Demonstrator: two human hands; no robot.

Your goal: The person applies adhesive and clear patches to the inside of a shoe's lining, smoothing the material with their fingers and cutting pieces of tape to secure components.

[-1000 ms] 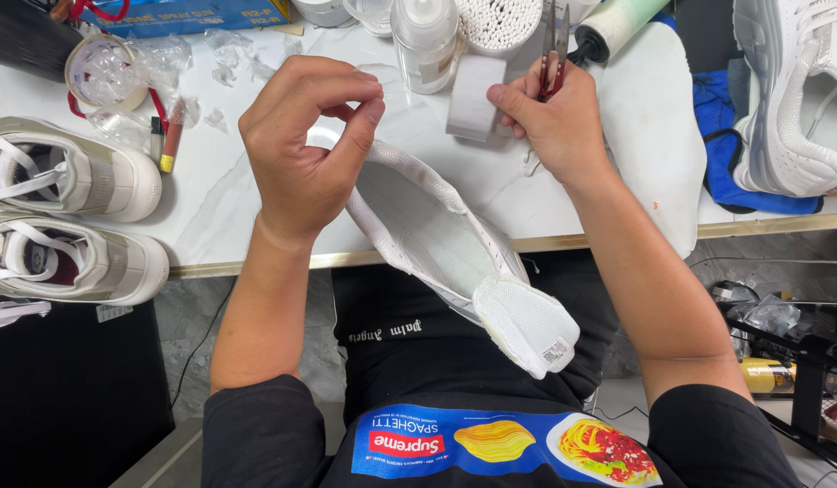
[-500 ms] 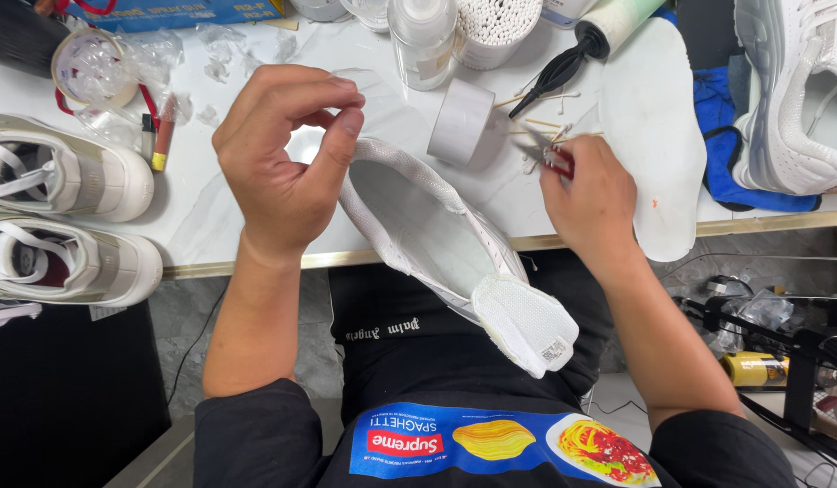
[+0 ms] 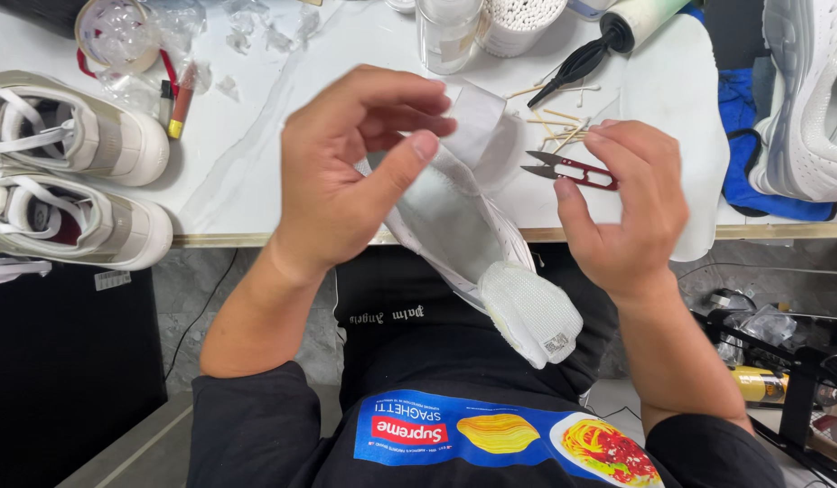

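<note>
My left hand (image 3: 346, 181) pinches a long white shoe piece (image 3: 472, 253) between thumb and fingers. The piece slants from the table edge down toward my lap. Its padded mesh end (image 3: 531, 312) points at me, and its upper face looks glossy. My right hand (image 3: 631, 212) is beside it on the right, fingers closed on small red thread snips (image 3: 576, 169) whose dark blades point left toward the piece. A roll of white tape (image 3: 480, 122) stands on the table just behind my left fingertips, partly hidden by them.
Two beige sneakers (image 3: 75, 136) (image 3: 70, 221) lie at the left of the white table (image 3: 256, 136). At the right are a white sneaker (image 3: 807, 99), a blue cloth (image 3: 752, 145) and a white insole (image 3: 671, 90). Behind are loose wooden sticks (image 3: 563, 122), a black brush (image 3: 576, 65), a clear bottle (image 3: 445, 32) and a cotton swab tub (image 3: 518, 18).
My right hand has come down from the tape roll toward the table edge with the snips. My left hand has shifted right and re-pinched the white piece.
</note>
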